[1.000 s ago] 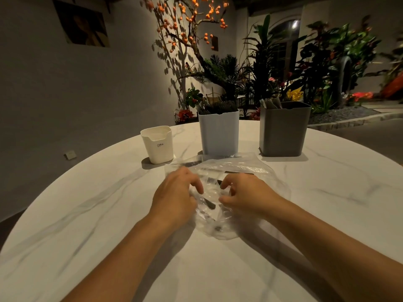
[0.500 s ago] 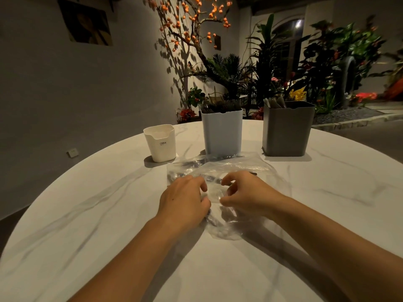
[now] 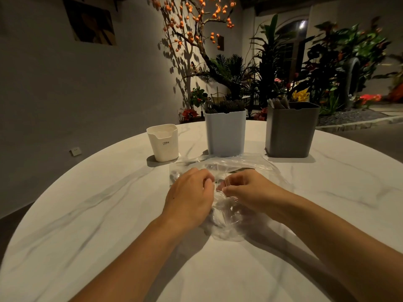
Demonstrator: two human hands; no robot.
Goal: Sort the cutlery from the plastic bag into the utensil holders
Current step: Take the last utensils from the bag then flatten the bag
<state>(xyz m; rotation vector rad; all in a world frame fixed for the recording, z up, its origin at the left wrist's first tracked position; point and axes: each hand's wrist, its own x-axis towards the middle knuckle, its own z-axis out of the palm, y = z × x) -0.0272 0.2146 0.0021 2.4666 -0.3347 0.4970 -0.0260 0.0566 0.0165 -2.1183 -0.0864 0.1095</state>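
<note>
The plastic bag [image 3: 226,216] lies crumpled and clear on the round marble table [image 3: 91,214], just in front of the three holders. Both hands work at its near part: the left hand [image 3: 189,197] rests on the bag with fingers curled, gathering the film, and the right hand [image 3: 248,190] pinches a fold of it between thumb and fingertips, the two hands almost touching. Cutlery [image 3: 241,170] shows only as a dark strip through the plastic beyond the right hand. Behind the bag stand a small white holder [image 3: 163,143], a taller pale blue holder [image 3: 225,132] and a dark grey holder [image 3: 291,130], well apart from each other. Beyond the table are plants [image 3: 231,73] and a wall.
</note>
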